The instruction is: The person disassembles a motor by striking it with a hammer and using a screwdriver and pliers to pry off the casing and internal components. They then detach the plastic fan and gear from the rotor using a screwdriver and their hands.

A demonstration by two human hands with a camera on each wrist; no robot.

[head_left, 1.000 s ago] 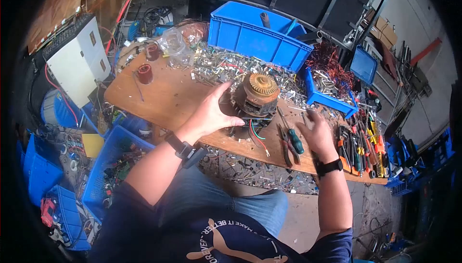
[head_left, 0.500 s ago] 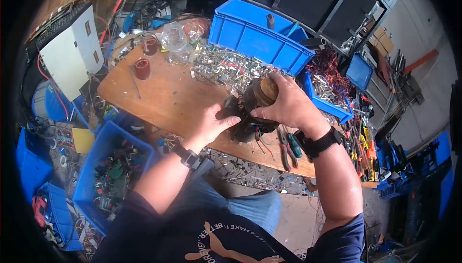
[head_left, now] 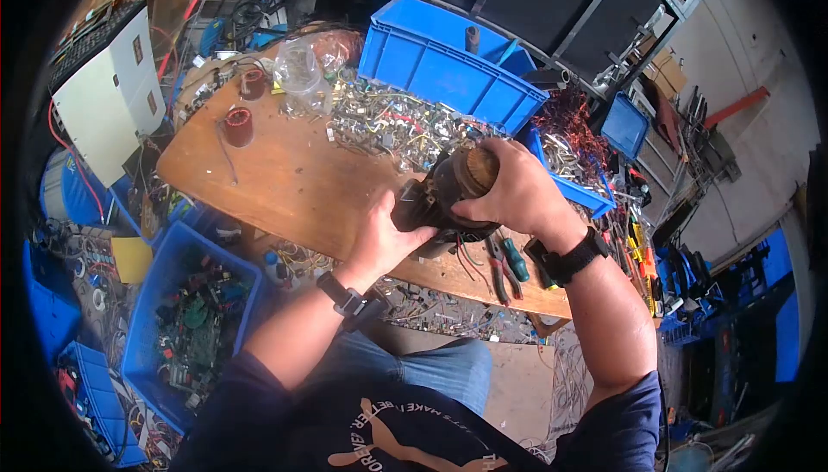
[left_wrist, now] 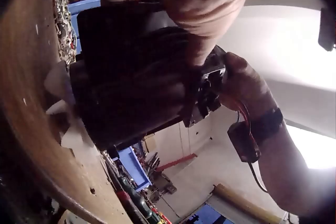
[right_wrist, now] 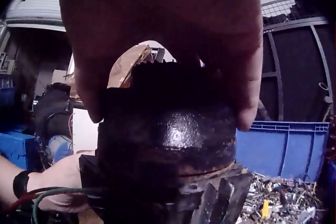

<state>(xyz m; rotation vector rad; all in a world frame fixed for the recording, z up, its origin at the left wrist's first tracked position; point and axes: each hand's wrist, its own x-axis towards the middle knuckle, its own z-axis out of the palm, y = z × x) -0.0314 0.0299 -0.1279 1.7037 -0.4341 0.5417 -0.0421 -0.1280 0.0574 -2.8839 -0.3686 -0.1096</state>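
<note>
A dark motor (head_left: 442, 198) with a ribbed brown top is held between both hands above the wooden tabletop, tilted in the head view. My right hand (head_left: 522, 194) grips its upper end, thumb on the near side and fingers over the far side. The left hand (head_left: 379, 241) holds the lower left side, its thumb along the body. In the right wrist view, the right hand (right_wrist: 163, 29) spans the dark round housing (right_wrist: 168, 134). Red and green wires hang from the motor's near side. The left wrist view shows the left hand (left_wrist: 184, 3) against the black casing (left_wrist: 136, 77).
Pliers (head_left: 502, 272) and a green-handled screwdriver (head_left: 515, 259) lie right of the motor on the table (head_left: 285, 187). Small scrap parts (head_left: 379, 118) spread behind, before a large blue bin (head_left: 448, 66). Red coils (head_left: 238, 127) stand at the left; a blue crate (head_left: 142, 334) sits below.
The right hand has come in from the right and taken hold of the motor's top. The motor has tilted from upright, and the left hand has closed in on its side.
</note>
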